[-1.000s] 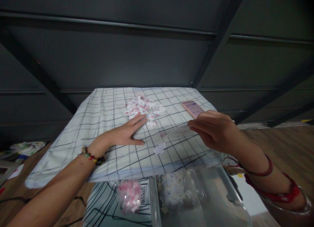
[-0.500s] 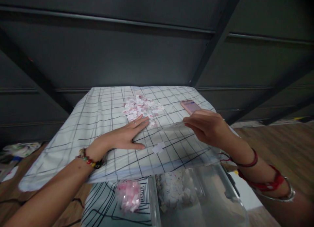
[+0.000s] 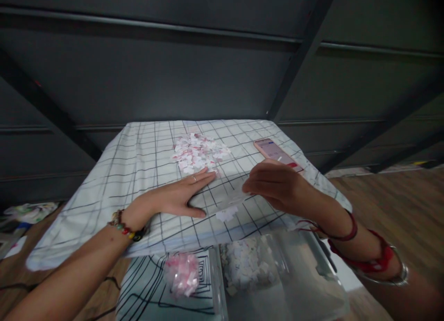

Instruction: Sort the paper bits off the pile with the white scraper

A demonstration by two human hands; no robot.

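Right hand (image 3: 277,184) pinched some clear plastic (image 3: 231,201), kinda blocking the phone (image 3: 270,147), while left hand (image 3: 175,198) lay thumb-and-fingers-apart by the paper scraps (image 3: 197,152).

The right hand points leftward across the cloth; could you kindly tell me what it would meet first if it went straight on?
Most likely the left hand, resting on the cloth, though depth is unclear and the right hand might pass above.

Dark grey panelled wall (image 3: 166,76), slim horizontal rail (image 3: 173,26) across upper part, slanting dark beam (image 3: 298,64) at right, brown wood-plank floor (image 3: 378,205), table (image 3: 114,177) under white black-gridded cloth, dim light overall.
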